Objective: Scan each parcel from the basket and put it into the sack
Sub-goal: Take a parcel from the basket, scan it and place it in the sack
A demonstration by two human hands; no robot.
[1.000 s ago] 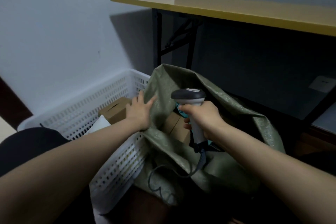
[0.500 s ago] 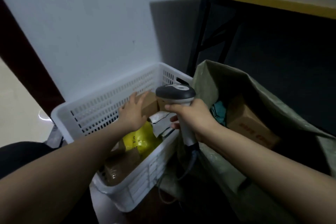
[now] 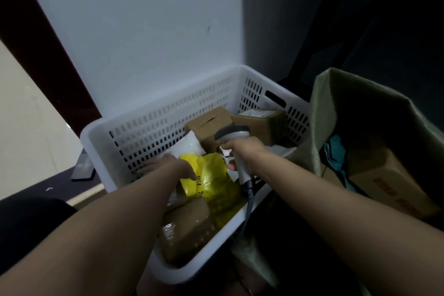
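- the task looks partly done: the green sack stands open just right of the basket and already holds a cardboard box with red print and a teal packet beside it.
- plenty is left. the basket contains at least five parcels: a yellow bag in the middle, a white mailer behind it, two brown boxes at the far end, and a taped brown parcel at the near end.
- the left hand is down inside the basket. its fingers lie stretched over the white mailer near the basket wall, with the thumb at the edge of the yellow bag. it does not seem to have closed round anything, though blur makes that less than sure.
- the right hand is wrapped round the handle of the scanner, which hovers over the basket just above the yellow bag, head pointing away from the person and cable trailing over the near rim.
- judging from this, the step in hand is picking the next parcel. it is neither lifted nor scanned yet.
- no parcel is in the air between basket and sack.
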